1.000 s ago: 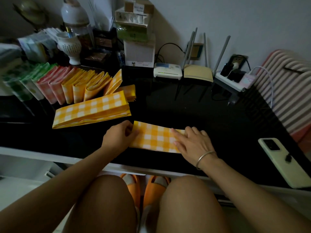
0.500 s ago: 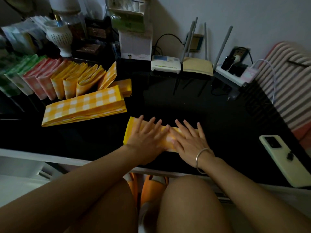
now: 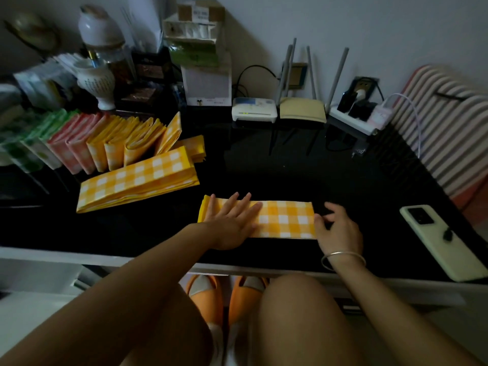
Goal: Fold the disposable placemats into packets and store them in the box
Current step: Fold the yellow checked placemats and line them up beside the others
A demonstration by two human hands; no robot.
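A yellow-and-white checked placemat [image 3: 285,220], folded into a long strip, lies flat on the black table near its front edge. My left hand [image 3: 232,223] presses flat on its left half, fingers straight and spread. My right hand [image 3: 338,228] is at the strip's right end with curled fingers, the thumb pinching the edge. A second, longer yellow checked strip [image 3: 137,180] lies to the left behind it. Folded packets [image 3: 105,143] in green, pink and yellow stand in a row at the far left, in what looks like a clear box [image 3: 31,167].
A pale phone [image 3: 443,241] lies at the table's right front. Two routers [image 3: 254,109] [image 3: 302,110] and a power strip [image 3: 353,117] line the back wall. A vase [image 3: 97,83] and boxes crowd the back left. A striped cushion [image 3: 449,128] is at the right.
Both hands were pressing flat on the middle of the strip. My right hand has slid to the right end and curled onto it, and the left hand stays flat on the left half.
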